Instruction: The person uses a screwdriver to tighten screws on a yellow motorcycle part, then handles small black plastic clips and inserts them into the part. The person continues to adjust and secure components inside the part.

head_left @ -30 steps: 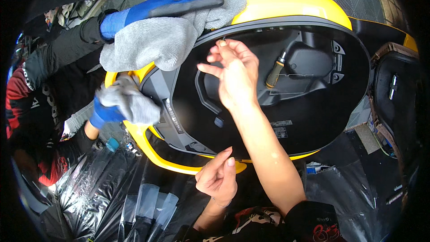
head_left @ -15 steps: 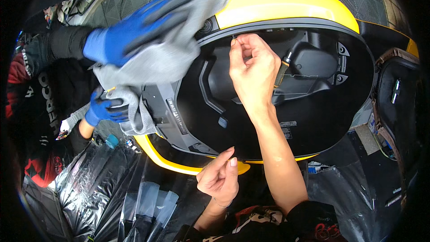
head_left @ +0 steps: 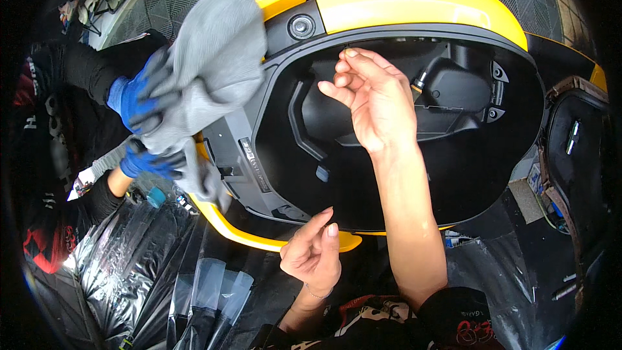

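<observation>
A yellow scooter body (head_left: 414,0) surrounds a black under-seat storage compartment (head_left: 363,188). My right hand (head_left: 385,104) is over the compartment, palm partly turned up, thumb spread away and index fingertip at the far inner rim. No object shows in it. At the near edge is my left hand (head_left: 310,256), its fingers curled and thumb and index drawn close; whatever lies between them is too small to make out. Beyond my right wrist lies a screwdriver (head_left: 418,84), its handle mostly hidden by my hand.
To the left, a co-worker's blue-and-black gloved hands (head_left: 146,94) hold a grey cloth (head_left: 210,58) beside the bodywork. A raised seat (head_left: 586,175) stands at the right, with a pen-like metal tool (head_left: 573,137) on it. Black plastic sheeting (head_left: 129,272) covers the lower left.
My right hand has turned its palm up and opened its pinch, the thumb leaving the index finger. My left hand barely moved. The co-worker's upper glove and cloth shifted left, uncovering a round fitting.
</observation>
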`<act>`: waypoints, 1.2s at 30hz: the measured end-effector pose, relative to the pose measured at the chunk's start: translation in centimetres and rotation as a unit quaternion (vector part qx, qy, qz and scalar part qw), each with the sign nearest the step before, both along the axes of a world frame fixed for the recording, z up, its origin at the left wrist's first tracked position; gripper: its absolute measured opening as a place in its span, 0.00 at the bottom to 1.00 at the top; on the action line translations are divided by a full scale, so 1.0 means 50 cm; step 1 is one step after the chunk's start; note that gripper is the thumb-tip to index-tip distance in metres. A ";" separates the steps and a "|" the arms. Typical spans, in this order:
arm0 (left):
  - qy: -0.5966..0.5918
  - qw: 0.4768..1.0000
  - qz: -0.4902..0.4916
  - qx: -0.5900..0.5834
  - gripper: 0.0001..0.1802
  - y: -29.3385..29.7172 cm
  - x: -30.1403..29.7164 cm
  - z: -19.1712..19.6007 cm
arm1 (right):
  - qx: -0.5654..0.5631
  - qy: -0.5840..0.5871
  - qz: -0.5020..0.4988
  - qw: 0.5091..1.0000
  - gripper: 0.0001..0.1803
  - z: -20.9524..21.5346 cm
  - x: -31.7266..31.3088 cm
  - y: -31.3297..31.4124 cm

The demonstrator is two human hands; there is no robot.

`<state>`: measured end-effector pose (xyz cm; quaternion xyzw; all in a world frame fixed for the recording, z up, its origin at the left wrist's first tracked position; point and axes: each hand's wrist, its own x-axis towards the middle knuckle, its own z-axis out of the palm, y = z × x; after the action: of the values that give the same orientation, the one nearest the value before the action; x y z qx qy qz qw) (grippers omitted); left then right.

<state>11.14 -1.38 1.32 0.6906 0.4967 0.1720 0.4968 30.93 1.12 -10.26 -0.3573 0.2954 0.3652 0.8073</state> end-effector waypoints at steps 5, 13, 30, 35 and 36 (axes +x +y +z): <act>0.007 1.000 0.008 -0.017 0.12 -0.004 0.007 0.000 | -0.365 -0.332 0.060 0.868 0.05 -0.007 -0.025 0.029; 0.011 1.000 0.008 -0.025 0.12 -0.005 0.004 -0.006 | -0.350 -0.371 0.071 0.857 0.05 -0.008 -0.027 0.019; 0.012 0.998 0.014 -0.064 0.12 -0.019 0.007 0.000 | -0.228 -0.307 -0.018 0.924 0.05 -0.026 -0.037 0.040; 0.005 0.999 0.006 -0.051 0.13 -0.018 -0.008 -0.003 | -0.226 -0.315 0.028 0.921 0.06 -0.032 -0.030 0.021; 0.006 0.999 0.007 -0.052 0.13 -0.018 -0.010 -0.003 | -0.230 -0.340 0.048 0.911 0.06 -0.044 -0.025 0.013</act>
<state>10.65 -2.25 1.17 0.6617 0.5127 0.1452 0.5274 29.67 1.77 -12.45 -0.6492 0.0615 0.1816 0.7361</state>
